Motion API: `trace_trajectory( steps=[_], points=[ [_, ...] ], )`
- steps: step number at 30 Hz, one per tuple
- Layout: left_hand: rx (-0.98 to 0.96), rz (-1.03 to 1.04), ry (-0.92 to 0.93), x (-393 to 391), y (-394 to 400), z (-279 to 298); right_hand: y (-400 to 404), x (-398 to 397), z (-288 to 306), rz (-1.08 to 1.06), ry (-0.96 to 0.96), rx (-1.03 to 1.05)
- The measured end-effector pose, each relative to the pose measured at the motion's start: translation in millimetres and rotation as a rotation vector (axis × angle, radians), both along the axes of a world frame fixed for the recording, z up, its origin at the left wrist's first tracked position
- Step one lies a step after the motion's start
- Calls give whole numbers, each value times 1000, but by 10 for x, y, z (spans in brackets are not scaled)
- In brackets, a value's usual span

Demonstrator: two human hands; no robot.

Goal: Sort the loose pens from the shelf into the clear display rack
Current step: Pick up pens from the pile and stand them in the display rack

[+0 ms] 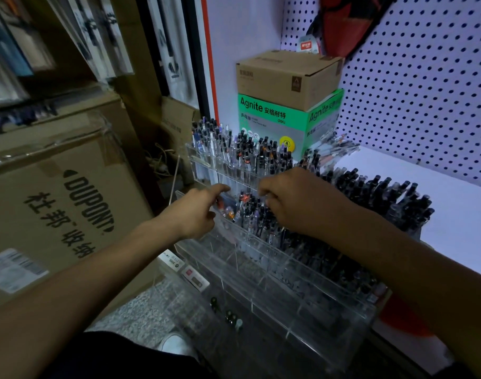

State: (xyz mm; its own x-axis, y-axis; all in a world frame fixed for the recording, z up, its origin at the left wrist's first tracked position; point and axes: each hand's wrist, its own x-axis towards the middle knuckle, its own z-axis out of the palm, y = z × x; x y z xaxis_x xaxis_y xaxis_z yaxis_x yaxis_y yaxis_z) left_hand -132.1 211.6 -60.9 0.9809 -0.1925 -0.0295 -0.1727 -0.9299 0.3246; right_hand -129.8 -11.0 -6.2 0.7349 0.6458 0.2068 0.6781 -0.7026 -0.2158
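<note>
A white shelf (397, 170) backed by pegboard (425, 91) is seen, with brown cartons (56, 192) stacked to the left. A clear tiered rack (274, 269) is set on the shelf edge; its upper rows are packed with pens (247, 154) stood upright, caps up, long axes near vertical. Loose pens (340, 146) are laid flat behind it, beside a green box (283, 119). The left hand (195, 212) is held at the middle row, forefinger extended. The right hand (294, 201) is curled over pens there; whether one is held cannot be told.
</note>
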Motion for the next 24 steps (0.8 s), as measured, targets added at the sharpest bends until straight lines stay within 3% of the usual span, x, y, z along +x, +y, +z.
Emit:
trace_trajectory(
  steps=[3,5,11,14,19,24],
  points=[
    [192,20,-129,-26,12,146,-58,3,23,23,-56,165],
    [204,31,-193,-56,8,267,-105,-8,62,22,-85,276],
    [-416,-15,-380,-138,-218,688,-312,3,385,-70,-72,496],
    [-623,-36,-384,-101,-483,939,-470,85,577,-167,-31,521],
    [-713,-110,-294,216,-936,1227,-780,392,787,-335,88,502],
    [-627,-120,-141,685,-1328,1270,-1129,746,726,-446,188,504]
  ],
)
